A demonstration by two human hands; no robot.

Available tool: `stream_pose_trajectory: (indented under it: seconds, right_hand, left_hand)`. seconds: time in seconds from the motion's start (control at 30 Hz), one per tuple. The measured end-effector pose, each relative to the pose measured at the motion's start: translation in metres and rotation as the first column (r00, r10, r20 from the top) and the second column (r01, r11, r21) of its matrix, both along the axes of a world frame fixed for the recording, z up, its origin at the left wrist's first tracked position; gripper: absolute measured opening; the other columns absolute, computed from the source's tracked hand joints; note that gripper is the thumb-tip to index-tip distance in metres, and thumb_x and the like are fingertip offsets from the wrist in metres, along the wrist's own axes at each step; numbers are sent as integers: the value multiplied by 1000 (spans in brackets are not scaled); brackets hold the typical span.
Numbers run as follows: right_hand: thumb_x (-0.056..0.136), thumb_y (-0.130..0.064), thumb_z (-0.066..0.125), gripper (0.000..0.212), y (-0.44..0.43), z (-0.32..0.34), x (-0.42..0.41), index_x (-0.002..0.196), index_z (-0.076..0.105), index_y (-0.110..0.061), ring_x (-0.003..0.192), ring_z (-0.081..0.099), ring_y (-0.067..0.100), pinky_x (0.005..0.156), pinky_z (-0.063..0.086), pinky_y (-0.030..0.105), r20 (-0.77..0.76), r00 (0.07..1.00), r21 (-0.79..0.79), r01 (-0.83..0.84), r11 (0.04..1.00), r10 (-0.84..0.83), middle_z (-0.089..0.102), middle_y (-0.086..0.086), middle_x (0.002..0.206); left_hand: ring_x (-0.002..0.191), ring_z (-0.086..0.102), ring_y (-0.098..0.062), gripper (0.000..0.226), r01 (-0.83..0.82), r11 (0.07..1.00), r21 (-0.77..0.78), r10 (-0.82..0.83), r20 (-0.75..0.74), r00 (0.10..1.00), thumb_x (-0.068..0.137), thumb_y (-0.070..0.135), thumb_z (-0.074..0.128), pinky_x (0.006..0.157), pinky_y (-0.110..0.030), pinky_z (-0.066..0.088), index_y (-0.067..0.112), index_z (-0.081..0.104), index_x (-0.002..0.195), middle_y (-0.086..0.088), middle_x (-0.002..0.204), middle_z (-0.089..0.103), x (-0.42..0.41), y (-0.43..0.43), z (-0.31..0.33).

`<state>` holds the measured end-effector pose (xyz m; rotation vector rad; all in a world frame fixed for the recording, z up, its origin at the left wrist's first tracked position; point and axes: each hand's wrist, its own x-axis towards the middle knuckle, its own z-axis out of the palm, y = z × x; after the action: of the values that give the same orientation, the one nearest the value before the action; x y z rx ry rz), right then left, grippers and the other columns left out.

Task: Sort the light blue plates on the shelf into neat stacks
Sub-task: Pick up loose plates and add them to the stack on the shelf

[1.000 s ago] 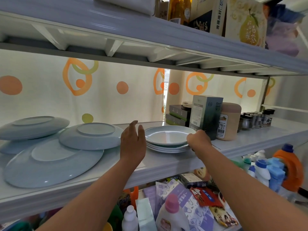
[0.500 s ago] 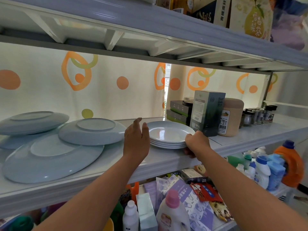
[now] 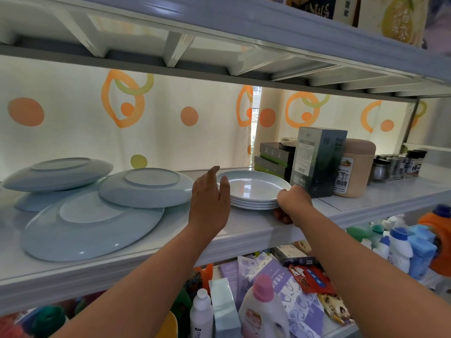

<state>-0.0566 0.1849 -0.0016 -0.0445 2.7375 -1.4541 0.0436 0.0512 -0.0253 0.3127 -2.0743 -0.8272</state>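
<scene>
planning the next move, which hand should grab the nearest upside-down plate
Probably left: the left hand is open beside that plate, while the right hand grips the stack.

Daylight glows through a cream curtain (image 3: 73, 132) with orange rings and dots behind white shelving (image 3: 244, 236)

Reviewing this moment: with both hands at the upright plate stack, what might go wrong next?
1. The stack of upright light blue plates sits close to the front edge of the white shelf; gripped by the right hand at one rim only, it might tip off.
2. The tall dark green box stands right behind that hand and may be knocked.
3. The upside-down light blue plate nearest the open left hand leans tilted; a nudge might slide it.
</scene>
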Motion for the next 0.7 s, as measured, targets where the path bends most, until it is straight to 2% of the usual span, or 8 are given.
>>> stream_pose_trajectory:
  seconds: [0.07,0.13,0.23,0.3,0.4,0.5,0.7]
  right_hand:
    - [100,-21,39,26,0,0,-1,110,48,1,53,55,19,53,50,27,20,1000,-2,19,1000,-19,61,18,86]
    - [99,-25,39,32,0,0,0,116,48,0,70,59,23,65,53,31,-10,999,15,33,999,-33,62,18,97]
    - [100,-33,35,43,1,2,11,131,40,-3,102,57,30,74,42,32,-188,982,146,25,989,3,55,17,124]
    - [100,-33,34,45,0,4,24,135,35,-5,114,54,33,75,38,32,-313,948,199,1,980,63,50,18,133]
    - [100,-31,33,44,-12,8,40,136,36,-6,110,58,32,76,42,34,-432,896,239,0,971,106,58,17,124]
    - [99,-29,34,38,-29,11,51,128,43,-6,100,62,31,76,45,35,-524,843,212,-15,977,126,64,15,111]
    - [95,-28,42,28,-70,11,82,108,56,-7,91,62,28,79,47,34,-622,703,260,-231,938,346,67,15,98]
  left_hand:
    - [130,39,-26,40,-2,1000,-3,2,2,1000,98,28,31,112,-40,25,16,37,135,-10,138,48,1,-2,-1]
    - [130,38,-26,40,-4,1000,6,4,5,1000,98,29,30,112,-40,25,17,37,135,-10,138,48,4,-3,0]
    - [129,38,-25,40,-13,1000,-6,13,-7,1000,97,29,31,111,-39,26,16,38,134,-9,138,49,11,-4,3]
    - [128,40,-24,39,-35,999,-20,34,-27,999,97,29,32,109,-37,26,15,40,133,-9,136,50,18,-6,5]
    - [123,44,-25,37,-83,996,-30,81,-64,995,96,28,34,105,-37,30,15,44,129,-9,130,54,30,-12,9]
    - [117,48,-27,37,-141,989,-38,137,-82,987,94,31,32,100,-37,34,16,47,125,-9,123,59,45,-22,12]
    - [109,53,-26,45,-272,955,-119,255,-137,957,89,36,28,95,-33,37,15,52,121,-8,116,63,78,-43,19]
